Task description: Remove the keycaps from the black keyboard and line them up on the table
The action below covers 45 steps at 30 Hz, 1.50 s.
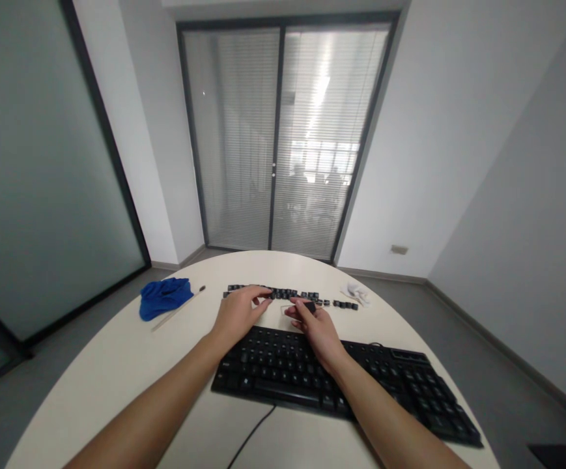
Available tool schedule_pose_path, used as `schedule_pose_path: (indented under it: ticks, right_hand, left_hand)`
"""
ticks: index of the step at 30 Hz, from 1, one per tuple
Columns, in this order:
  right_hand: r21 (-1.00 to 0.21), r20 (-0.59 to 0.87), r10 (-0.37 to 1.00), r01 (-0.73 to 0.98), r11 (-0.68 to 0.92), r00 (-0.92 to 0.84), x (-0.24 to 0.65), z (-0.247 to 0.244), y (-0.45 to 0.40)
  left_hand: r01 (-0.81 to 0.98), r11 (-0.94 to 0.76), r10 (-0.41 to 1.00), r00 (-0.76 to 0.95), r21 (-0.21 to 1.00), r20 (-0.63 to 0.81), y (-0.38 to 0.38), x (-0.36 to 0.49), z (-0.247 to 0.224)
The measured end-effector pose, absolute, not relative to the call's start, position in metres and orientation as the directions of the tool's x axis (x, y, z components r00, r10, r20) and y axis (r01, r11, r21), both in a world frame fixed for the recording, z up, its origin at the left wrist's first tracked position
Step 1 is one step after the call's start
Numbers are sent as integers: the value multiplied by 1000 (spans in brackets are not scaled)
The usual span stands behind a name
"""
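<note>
Our right hand (319, 330) grasps a black-handled wire tool (311, 306) near the keyboard (275, 374). Beside the keycaps (285, 294), we cannot tell whether our left hand (236, 316) pinches one.

Free tabletop (92, 384) left of keyboard (290, 366), keycaps (286, 294) barring far side, gap between apparently narrow

Reading the cream table (97, 381) as a clock, we see royal blue on the cloth (165, 296) at ten, with a pale-handled, dark-tipped brush (178, 312) beside it. Toward twelve, we find black keycaps (283, 293) with light markings; at one, a white crumpled item (355, 293). Our keyboard (283, 368), toward four, is black with pale lettering. Beyond twelve, the blinds (234, 143) are finely striped in pale grey.
</note>
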State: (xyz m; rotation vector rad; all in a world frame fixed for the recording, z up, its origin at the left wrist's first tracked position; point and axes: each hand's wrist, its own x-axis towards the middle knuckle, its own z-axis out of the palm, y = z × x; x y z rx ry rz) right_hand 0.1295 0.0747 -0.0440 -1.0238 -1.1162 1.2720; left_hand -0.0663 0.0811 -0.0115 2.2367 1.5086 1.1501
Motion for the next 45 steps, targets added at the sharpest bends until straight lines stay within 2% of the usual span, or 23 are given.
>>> schedule_pose_path:
  ticks: [4,9,15,22,39,45]
  right_hand:
    - [-984,47,998,-172,41,-30,129,-44,75]
    - [-985,50,998,-170,42,-43,129,-46,75]
    - [-987,60,996,-156,49,-65,129,-47,74]
    - [-988,42,997,-152,31,-71,129,-46,74]
    - [-992,45,995,-119,34,-93,129,-45,72]
    - [-995,66,988,-90,54,-142,127,-42,70]
  left_hand:
    - [761,-358,894,114,540,432,98,-90,-18]
    - [834,-329,899,133,443,418,105,-101,-33]
    - [815,-457,862,307,356,404,105,-98,-44]
    - [801,-533,802,377,270,463,117,-107,-55]
    - [831,-532,761,383,165,523,133,-112,-66]
    - [835,-520,763,359,180,537,136,-113,-70]
